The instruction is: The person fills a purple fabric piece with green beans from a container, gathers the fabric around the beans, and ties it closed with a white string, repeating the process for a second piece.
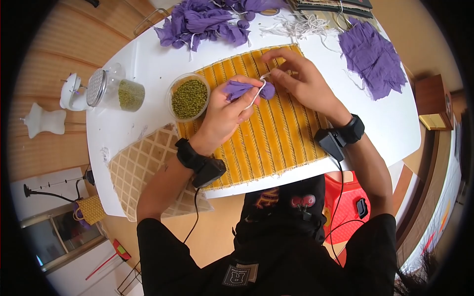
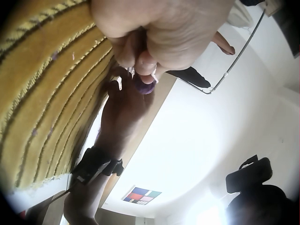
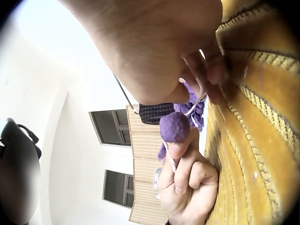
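Observation:
My left hand (image 1: 223, 114) pinches the neck of a small purple cloth bundle (image 1: 267, 91), loose cloth (image 1: 237, 90) fanning out behind the fingers. In the right wrist view the bundle's round head (image 3: 174, 127) looks bumpy, as if filled with small pieces. White string (image 1: 262, 80) runs around its neck and across the left fingers. Just to the right, my right hand (image 1: 311, 88) holds the string's other stretch between curled fingers, and the string (image 3: 199, 96) slants from the bundle up to them. Both hands are above a yellow striped mat (image 1: 276, 153).
Left of the mat stands a plastic tub (image 1: 171, 102) of green beans (image 1: 190, 97), with a lidded jar (image 1: 131, 95) beyond. Purple cloth pieces (image 1: 202, 24) lie at the back, near loose white strings (image 1: 301, 25). A purple sheet (image 1: 373, 59) lies at right.

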`<move>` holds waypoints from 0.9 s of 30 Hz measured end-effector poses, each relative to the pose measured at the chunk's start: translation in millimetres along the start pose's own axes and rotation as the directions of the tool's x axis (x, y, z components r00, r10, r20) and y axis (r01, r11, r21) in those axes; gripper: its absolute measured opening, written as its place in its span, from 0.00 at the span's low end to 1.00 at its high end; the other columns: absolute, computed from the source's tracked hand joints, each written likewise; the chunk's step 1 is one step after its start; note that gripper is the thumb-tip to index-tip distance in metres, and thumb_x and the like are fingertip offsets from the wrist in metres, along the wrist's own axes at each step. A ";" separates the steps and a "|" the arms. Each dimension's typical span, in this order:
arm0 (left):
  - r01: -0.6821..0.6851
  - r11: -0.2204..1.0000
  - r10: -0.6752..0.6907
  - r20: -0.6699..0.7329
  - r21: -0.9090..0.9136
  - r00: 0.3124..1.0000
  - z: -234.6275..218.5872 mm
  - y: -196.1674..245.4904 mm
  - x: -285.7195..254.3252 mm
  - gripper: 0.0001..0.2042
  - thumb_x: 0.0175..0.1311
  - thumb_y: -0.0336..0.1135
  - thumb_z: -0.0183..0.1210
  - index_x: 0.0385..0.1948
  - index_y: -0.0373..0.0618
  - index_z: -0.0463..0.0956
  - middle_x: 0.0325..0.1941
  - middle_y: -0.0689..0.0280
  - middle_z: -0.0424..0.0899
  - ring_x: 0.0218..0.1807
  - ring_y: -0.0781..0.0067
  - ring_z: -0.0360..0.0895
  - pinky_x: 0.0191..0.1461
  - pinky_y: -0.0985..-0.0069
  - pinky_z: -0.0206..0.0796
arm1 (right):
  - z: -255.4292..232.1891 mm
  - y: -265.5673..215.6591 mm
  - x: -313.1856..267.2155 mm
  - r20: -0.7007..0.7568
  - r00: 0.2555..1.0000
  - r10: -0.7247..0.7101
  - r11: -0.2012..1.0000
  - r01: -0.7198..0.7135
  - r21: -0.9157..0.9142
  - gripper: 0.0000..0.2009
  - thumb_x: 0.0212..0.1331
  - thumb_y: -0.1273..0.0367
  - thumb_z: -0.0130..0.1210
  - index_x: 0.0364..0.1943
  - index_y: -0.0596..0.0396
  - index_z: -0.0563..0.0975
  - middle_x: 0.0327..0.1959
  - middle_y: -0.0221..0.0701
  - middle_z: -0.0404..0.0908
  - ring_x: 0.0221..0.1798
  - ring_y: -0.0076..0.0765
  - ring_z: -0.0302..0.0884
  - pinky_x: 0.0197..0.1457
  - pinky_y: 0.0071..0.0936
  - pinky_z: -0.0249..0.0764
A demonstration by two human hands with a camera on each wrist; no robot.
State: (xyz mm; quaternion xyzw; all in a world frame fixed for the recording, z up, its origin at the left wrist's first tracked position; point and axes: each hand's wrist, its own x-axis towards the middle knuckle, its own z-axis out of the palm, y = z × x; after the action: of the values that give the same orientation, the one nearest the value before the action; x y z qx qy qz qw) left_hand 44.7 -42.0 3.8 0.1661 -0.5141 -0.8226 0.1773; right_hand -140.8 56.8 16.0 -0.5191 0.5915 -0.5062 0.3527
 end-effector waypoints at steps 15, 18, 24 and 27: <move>-0.165 0.986 0.162 -0.065 -0.030 0.985 6.4 -5.4 1.3 0.05 0.68 0.26 0.54 0.43 0.43 0.74 0.31 0.70 0.76 0.21 0.88 0.63 0.23 0.88 0.53 | 34.1 -6.2 -10.2 0.003 0.999 0.040 0.987 -0.040 0.156 0.25 0.57 0.58 0.64 0.52 0.60 0.74 0.29 0.27 0.77 0.30 0.20 0.70 0.33 0.21 0.68; -0.188 0.978 0.197 -0.112 0.088 0.974 7.4 -6.5 0.3 0.05 0.69 0.27 0.55 0.42 0.43 0.73 0.29 0.71 0.74 0.20 0.88 0.62 0.22 0.87 0.53 | 35.2 -10.5 -10.8 0.016 0.995 0.099 0.962 -0.100 0.253 0.22 0.59 0.60 0.63 0.51 0.62 0.75 0.30 0.25 0.78 0.31 0.16 0.69 0.33 0.19 0.67; -0.180 0.977 0.198 -0.180 0.113 0.963 12.2 -3.5 0.1 0.06 0.69 0.28 0.55 0.43 0.43 0.71 0.27 0.71 0.72 0.18 0.88 0.61 0.20 0.87 0.53 | 37.1 -13.8 -11.5 -0.029 0.988 0.150 0.875 -0.119 0.469 0.15 0.58 0.67 0.65 0.46 0.60 0.78 0.32 0.22 0.78 0.33 0.13 0.70 0.36 0.15 0.66; -0.204 0.969 0.226 -0.167 0.140 0.960 13.6 -2.3 0.4 0.05 0.69 0.27 0.54 0.43 0.42 0.69 0.27 0.70 0.72 0.18 0.86 0.62 0.20 0.86 0.54 | 38.9 -7.5 -10.4 -0.092 0.989 0.117 0.912 -0.071 0.404 0.13 0.58 0.69 0.65 0.44 0.59 0.79 0.33 0.22 0.79 0.33 0.12 0.70 0.36 0.14 0.66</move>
State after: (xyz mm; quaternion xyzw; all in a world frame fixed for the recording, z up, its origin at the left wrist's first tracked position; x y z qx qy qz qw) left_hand 37.9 -30.5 7.3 0.1942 -0.5597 -0.7470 0.3016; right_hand -100.0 58.2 12.8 -0.3772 0.5192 -0.6276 0.4407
